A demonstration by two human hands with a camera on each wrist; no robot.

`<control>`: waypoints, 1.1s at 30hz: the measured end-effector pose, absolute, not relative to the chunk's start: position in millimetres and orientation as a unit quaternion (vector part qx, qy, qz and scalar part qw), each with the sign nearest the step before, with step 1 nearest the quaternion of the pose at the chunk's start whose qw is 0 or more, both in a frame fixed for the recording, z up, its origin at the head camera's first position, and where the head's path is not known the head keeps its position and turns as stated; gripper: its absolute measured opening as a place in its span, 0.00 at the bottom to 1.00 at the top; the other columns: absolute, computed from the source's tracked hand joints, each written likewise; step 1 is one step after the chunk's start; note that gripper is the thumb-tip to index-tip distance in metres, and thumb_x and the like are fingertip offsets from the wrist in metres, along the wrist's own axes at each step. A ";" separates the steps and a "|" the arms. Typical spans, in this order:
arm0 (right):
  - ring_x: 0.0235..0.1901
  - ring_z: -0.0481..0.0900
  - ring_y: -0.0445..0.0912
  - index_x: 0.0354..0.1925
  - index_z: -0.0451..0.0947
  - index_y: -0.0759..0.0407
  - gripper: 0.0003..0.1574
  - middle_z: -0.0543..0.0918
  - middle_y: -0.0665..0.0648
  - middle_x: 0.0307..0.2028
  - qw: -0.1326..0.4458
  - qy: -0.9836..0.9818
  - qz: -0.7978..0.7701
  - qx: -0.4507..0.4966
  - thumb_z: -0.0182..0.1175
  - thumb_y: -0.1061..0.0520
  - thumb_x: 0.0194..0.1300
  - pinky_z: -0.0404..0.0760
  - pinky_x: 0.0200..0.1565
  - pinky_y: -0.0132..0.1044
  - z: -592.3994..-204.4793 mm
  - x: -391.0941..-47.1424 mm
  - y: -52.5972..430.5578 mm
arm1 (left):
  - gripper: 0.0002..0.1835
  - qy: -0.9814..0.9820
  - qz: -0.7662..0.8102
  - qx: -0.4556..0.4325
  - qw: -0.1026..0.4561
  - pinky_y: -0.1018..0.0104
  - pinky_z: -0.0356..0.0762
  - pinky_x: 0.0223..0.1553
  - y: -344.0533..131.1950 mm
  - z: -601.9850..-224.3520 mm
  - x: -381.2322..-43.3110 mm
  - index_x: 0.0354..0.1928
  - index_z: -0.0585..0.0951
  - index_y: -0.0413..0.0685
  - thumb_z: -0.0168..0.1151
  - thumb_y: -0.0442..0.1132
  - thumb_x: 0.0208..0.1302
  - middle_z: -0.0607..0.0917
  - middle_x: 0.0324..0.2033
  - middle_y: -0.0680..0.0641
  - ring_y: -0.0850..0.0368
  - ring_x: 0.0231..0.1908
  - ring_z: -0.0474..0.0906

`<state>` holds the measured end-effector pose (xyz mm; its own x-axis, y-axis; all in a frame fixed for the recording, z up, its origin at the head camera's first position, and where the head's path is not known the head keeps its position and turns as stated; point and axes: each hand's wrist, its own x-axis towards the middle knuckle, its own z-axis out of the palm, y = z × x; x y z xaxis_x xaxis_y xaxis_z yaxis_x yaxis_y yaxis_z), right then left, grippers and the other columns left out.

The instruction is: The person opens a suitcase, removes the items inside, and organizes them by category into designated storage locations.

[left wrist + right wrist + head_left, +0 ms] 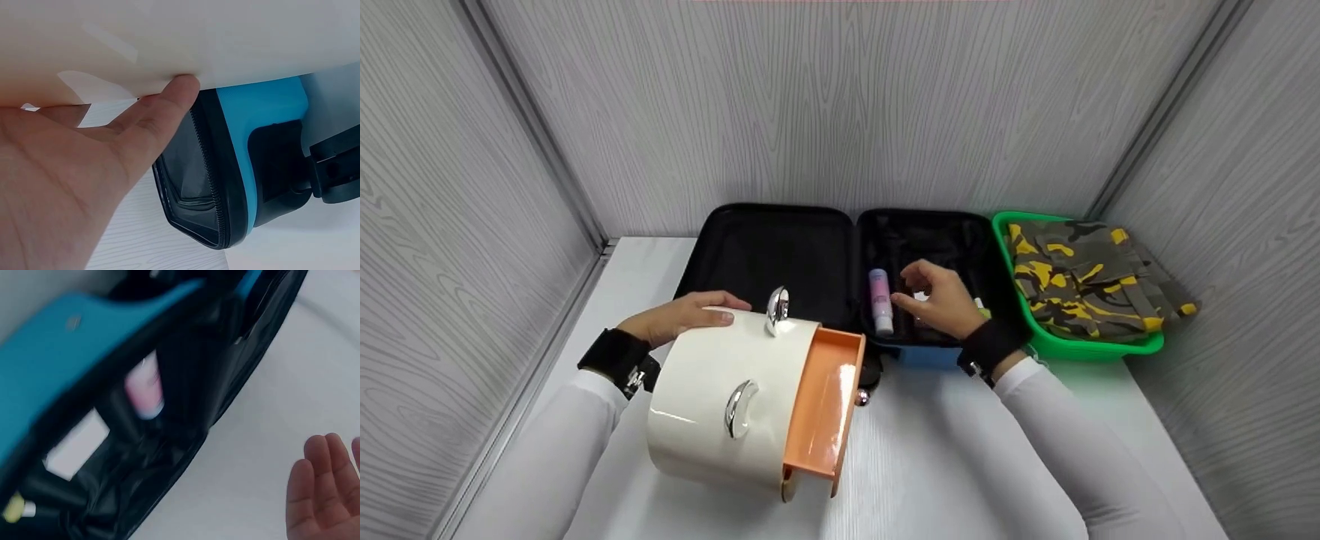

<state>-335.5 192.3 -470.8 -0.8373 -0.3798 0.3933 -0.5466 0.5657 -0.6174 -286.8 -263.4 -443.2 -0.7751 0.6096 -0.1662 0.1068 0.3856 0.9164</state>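
Note:
My left hand (686, 315) grips the far left side of a rounded cream drawer box (712, 367) with silver handles. In the left wrist view a digit presses on the cream surface (247, 39). The box is tilted, and its orange drawer (825, 405) sticks out to the right. My right hand (941, 300) hovers over the right half of an open, black-lined blue case (765, 247), fingers loosely curved around nothing. Beside its thumb lies a pink-and-white bottle (880, 301) in the case. A white item (77, 444) lies in there too, partly covered by the hand in the head view.
A green basket (1110, 351) with folded camouflage cloth (1080, 277) stands right of the case. A small yellow item with a white tip (15, 509) lies in the case. Grey panel walls (840, 105) enclose the white table (960, 450) behind and at both sides.

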 end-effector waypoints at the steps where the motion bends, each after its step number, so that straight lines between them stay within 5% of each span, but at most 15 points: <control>1: 0.47 0.86 0.58 0.57 0.82 0.67 0.25 0.87 0.69 0.49 0.095 -0.890 0.367 0.254 0.76 0.55 0.69 0.86 0.52 0.52 -468.8 -343.9 194.3 | 0.27 0.797 0.502 0.228 0.245 0.68 0.88 0.50 -263.9 -443.0 -286.6 0.73 0.73 0.30 0.58 0.40 0.80 0.83 0.60 0.49 0.63 0.52 0.85; 6: 0.56 0.83 0.62 0.63 0.80 0.67 0.31 0.85 0.68 0.56 0.050 -0.936 0.271 0.221 0.76 0.53 0.69 0.82 0.61 0.58 -467.7 -380.3 204.9 | 0.27 0.803 0.492 0.238 0.238 0.69 0.87 0.53 -264.5 -443.7 -286.0 0.73 0.74 0.31 0.58 0.41 0.80 0.82 0.63 0.41 0.63 0.53 0.85; 13: 0.55 0.85 0.65 0.60 0.83 0.66 0.33 0.87 0.67 0.53 0.057 -0.965 0.040 0.253 0.81 0.53 0.61 0.85 0.59 0.60 -499.5 -424.7 221.2 | 0.28 0.801 0.502 0.206 0.252 0.65 0.88 0.52 -265.5 -442.6 -286.2 0.74 0.73 0.33 0.59 0.43 0.80 0.83 0.61 0.50 0.60 0.54 0.86; 23: 0.64 0.82 0.67 0.72 0.75 0.67 0.49 0.84 0.70 0.64 -0.073 -0.974 -0.031 0.212 0.81 0.50 0.60 0.82 0.65 0.64 -533.7 -444.8 229.9 | 0.28 0.802 0.502 0.207 0.250 0.65 0.88 0.52 -264.9 -442.8 -288.0 0.74 0.73 0.34 0.59 0.42 0.80 0.84 0.62 0.48 0.60 0.54 0.86; 28: 0.62 0.82 0.68 0.73 0.73 0.65 0.45 0.84 0.71 0.64 -0.109 -0.975 -0.034 0.190 0.77 0.57 0.63 0.82 0.63 0.66 -539.5 -448.4 233.1 | 0.29 0.793 0.512 0.205 0.258 0.65 0.88 0.52 -264.2 -442.5 -288.4 0.74 0.72 0.33 0.59 0.42 0.80 0.84 0.60 0.52 0.60 0.53 0.86; 33: 0.54 0.87 0.68 0.64 0.79 0.64 0.34 0.88 0.70 0.56 -0.116 -0.972 -0.047 0.199 0.77 0.59 0.62 0.85 0.58 0.67 -542.9 -451.2 235.5 | 0.29 0.799 0.503 0.211 0.252 0.65 0.89 0.51 -264.2 -442.9 -286.5 0.74 0.73 0.32 0.59 0.43 0.80 0.84 0.60 0.49 0.60 0.53 0.86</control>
